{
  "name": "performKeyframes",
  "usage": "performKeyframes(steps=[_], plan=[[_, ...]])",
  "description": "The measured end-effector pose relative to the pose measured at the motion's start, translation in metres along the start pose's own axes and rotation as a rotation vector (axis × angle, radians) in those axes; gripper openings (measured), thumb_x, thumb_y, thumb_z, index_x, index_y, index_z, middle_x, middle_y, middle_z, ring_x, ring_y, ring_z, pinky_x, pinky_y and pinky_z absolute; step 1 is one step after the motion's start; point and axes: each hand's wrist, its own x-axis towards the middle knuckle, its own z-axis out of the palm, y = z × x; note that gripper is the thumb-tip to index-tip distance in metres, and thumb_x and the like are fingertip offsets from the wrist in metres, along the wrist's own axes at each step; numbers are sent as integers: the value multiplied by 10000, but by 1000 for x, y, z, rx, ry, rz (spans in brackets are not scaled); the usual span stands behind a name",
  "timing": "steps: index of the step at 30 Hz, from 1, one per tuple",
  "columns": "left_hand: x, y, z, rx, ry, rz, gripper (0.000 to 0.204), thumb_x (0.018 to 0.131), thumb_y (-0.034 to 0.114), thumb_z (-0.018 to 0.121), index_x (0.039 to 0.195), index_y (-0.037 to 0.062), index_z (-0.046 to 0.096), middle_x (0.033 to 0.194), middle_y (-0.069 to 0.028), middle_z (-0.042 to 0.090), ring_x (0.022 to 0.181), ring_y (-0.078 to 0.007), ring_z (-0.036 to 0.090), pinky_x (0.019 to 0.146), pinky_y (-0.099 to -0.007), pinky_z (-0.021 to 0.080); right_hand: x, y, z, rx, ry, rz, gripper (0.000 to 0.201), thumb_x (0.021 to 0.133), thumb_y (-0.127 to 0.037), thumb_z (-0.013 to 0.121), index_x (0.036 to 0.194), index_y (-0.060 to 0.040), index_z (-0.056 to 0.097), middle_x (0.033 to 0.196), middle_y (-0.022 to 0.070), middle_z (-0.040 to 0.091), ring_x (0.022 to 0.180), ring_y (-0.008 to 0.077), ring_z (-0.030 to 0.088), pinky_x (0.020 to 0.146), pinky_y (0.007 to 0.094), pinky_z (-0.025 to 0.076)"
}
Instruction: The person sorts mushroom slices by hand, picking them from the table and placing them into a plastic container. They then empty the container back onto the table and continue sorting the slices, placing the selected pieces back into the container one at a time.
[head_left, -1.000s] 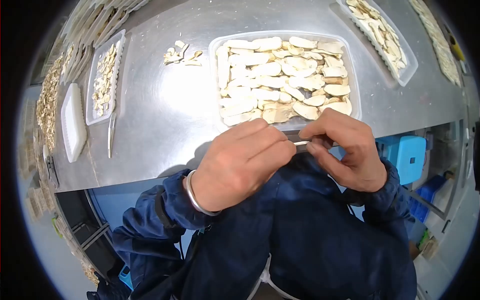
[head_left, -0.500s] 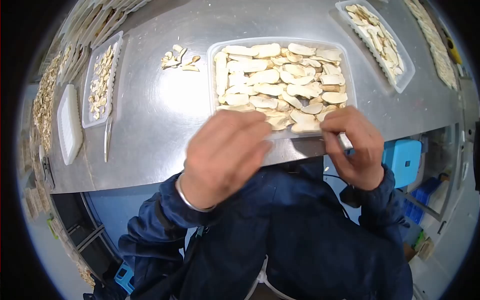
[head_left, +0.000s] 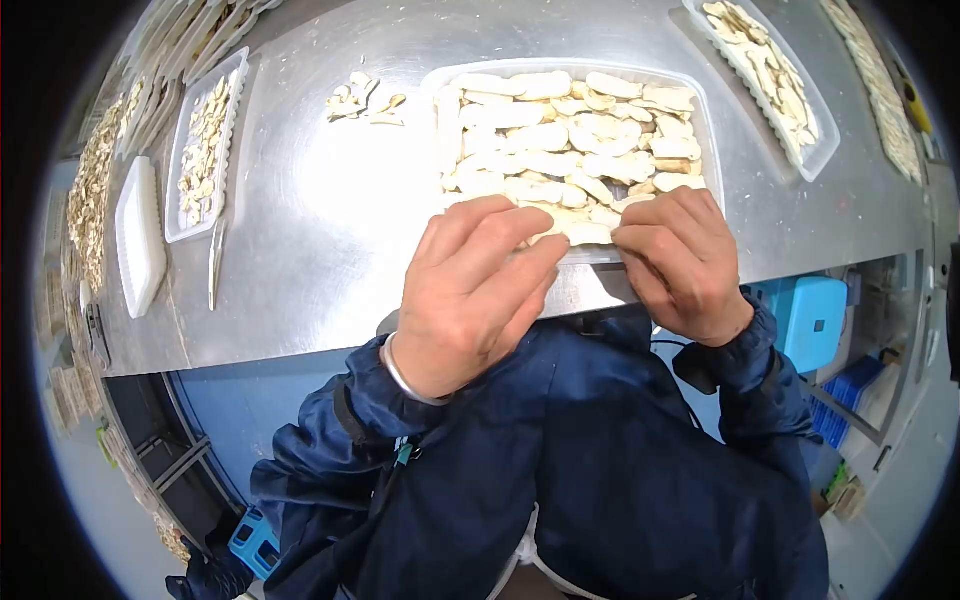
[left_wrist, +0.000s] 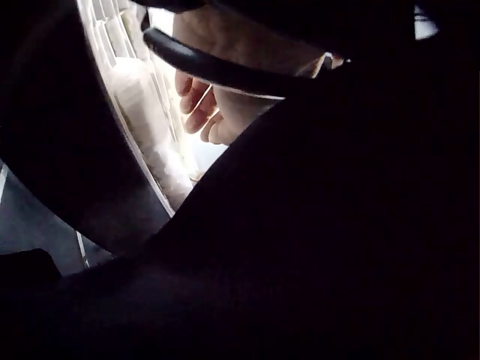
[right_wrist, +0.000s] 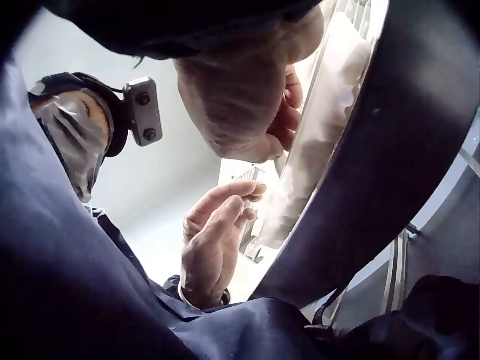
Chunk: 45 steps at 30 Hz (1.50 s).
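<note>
a pale mushroom slice [head_left: 590,234] lies left-to-right along the tray's [head_left: 712,150] near side, between the fingertips: left hand [head_left: 465,300] at its left end, fingers loosely bent, right hand [head_left: 685,270] at its right, fingers curled, grip unclear.

We see a clear, shallow, rectangular tray [head_left: 713,150] lying flat on the table, filled with pale, elongated slices [head_left: 540,138], some brown-edged, laid flat in close, overlapping rows. We see the near slice [head_left: 589,235] lying sideways along the tray's near edge.
</note>
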Motion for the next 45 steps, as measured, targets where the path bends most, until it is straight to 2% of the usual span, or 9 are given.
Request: performKeyframes(steps=[9,16,22,25,28,31,34,41,45], plan=[[6,5,8,79,-117,-36,358,673,25,730,1027,75,707,1098,-101,606,1032,-311,547,874,-397,444,-6,-3,-15,-74,-59,70,358,612,-64,634,966,-34,674,948,90,593,826,250,557,732,376,411],[5,6,10,107,-151,-8,351,673,35,726,1019,87,711,1114,-102,598,1047,-308,542,873,-399,435,-9,-3,-17,-59,-89,56,376,628,-85,627,999,-43,676,988,91,592,873,257,560,792,383,425],[5,-13,-24,134,-2,-21,349,675,27,705,1023,56,698,1065,-145,600,956,-323,570,794,-404,441,-11,11,-40,-193,139,260,335,651,33,590,960,-41,695,937,116,606,846,278,572,743,372,447],[2,-34,-66,190,60,-254,291,734,-41,648,1016,17,689,1015,-152,618,892,-302,583,726,-350,464,-17,23,-50,-240,214,335,327,684,80,571,971,-25,688,947,136,603,857,299,577,764,363,458],[-2,-64,-107,330,63,-362,290,789,-20,667,1075,26,667,1028,-122,640,931,-263,622,765,-330,490,-26,32,-52,-271,237,372,290,747,88,557,989,-14,680,981,158,600,897,305,592,789,350,477],[3,-92,-126,229,-27,-483,324,795,12,689,1116,32,649,1015,-108,659,950,-236,632,777,-323,503,-36,37,-48,-237,218,431,298,757,91,547,1006,-9,675,995,167,598,894,311,596,793,352,478],[13,-120,-123,148,-206,-557,279,827,14,656,1105,45,658,1022,-53,669,954,-154,625,779,-277,500,-44,37,-43,-217,219,457,303,767,93,539,1025,-3,667,1002,165,598,891,300,599,788,342,480],[40,-148,-92,162,-250,-402,171,814,45,689,982,18,685,882,-45,607,781,-149,565,695,-275,447,-64,47,-37,-158,278,546,278,809,93,510,1040,19,645,988,139,590,874,240,592,783,297,474],[38,-161,-82,201,-270,-343,158,812,49,696,962,3,679,880,-61,608,783,-167,585,703,-276,457,-65,51,-37,-112,310,563,255,823,93,502,1026,28,641,980,136,589,874,228,590,789,301,472]])
